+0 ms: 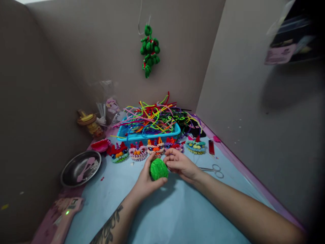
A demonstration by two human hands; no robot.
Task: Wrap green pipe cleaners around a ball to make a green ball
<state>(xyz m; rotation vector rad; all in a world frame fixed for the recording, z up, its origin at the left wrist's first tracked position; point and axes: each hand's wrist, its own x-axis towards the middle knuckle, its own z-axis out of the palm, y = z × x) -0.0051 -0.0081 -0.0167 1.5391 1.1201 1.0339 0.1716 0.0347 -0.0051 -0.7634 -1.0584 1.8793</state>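
Note:
My left hand (145, 183) is wrapped round a bright green fuzzy ball (158, 169), which looks wound from pipe cleaner, and holds it above the table. Close by the ball's right side, my right hand (181, 166) has its fingers bent into a pinch. Whatever is between those fingertips is too small to make out. Just beyond both hands stands a row of colourful fuzzy animal heads, among them an orange and cream one (155, 148), a pink one (137, 151) and a teal one (195, 146).
A blue tray (148, 137) heaped with pipe cleaners (154, 117) stands at the back. Scissors (214, 170) and a red item (211, 147) lie right. On the left are a metal bowl (69, 169), a pink device (66, 220) and a lidded cup (91, 125). Green decorations (150, 51) hang above.

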